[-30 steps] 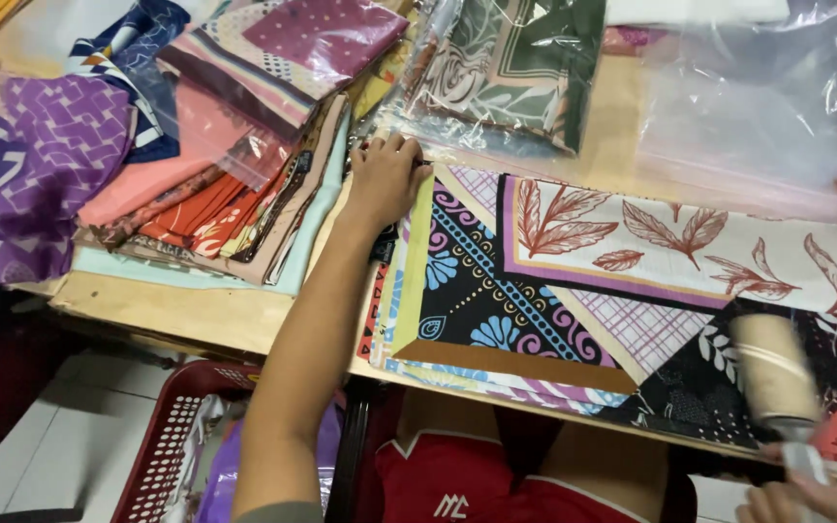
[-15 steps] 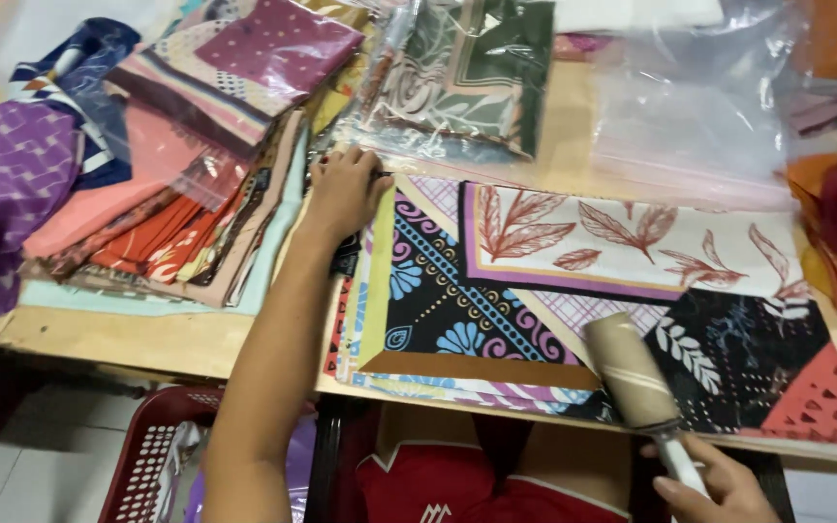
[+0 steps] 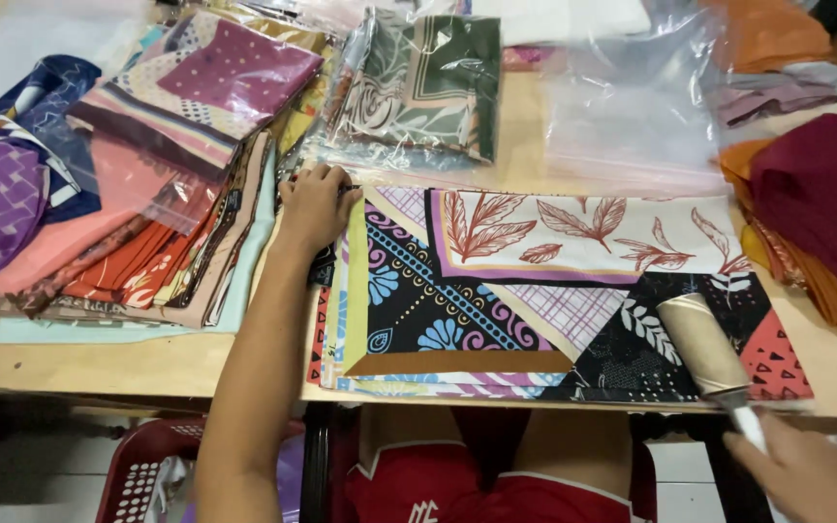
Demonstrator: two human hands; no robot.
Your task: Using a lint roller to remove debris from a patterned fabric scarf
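Left hand (image 3: 314, 205) is lying palm down, fingers spread, pinning the top left corner of the folded patterned scarf (image 3: 535, 291) against the desk (image 3: 147, 363). Right hand (image 3: 811, 475) is closing around the white handle of a lint roller (image 3: 704, 347); the roller's tan barrel is resting on the scarf's lower right area, tilted up and left.

The scarf is lying flat at the near edge of the desk, on top of a few other folded pieces whose edges are showing below it. Stacks of bagged scarves (image 3: 157, 194) are sitting to the left, a green bagged one (image 3: 418, 87) behind, an empty clear bag (image 3: 632, 116) just beyond, maroon and orange cloth (image 3: 816, 213) to the right.

Judgement: lint-rolling step is in hand. Next stroke is calling for steady downward hold on the corner while the roller is travelling across the fabric, so the cloth is not bunching.
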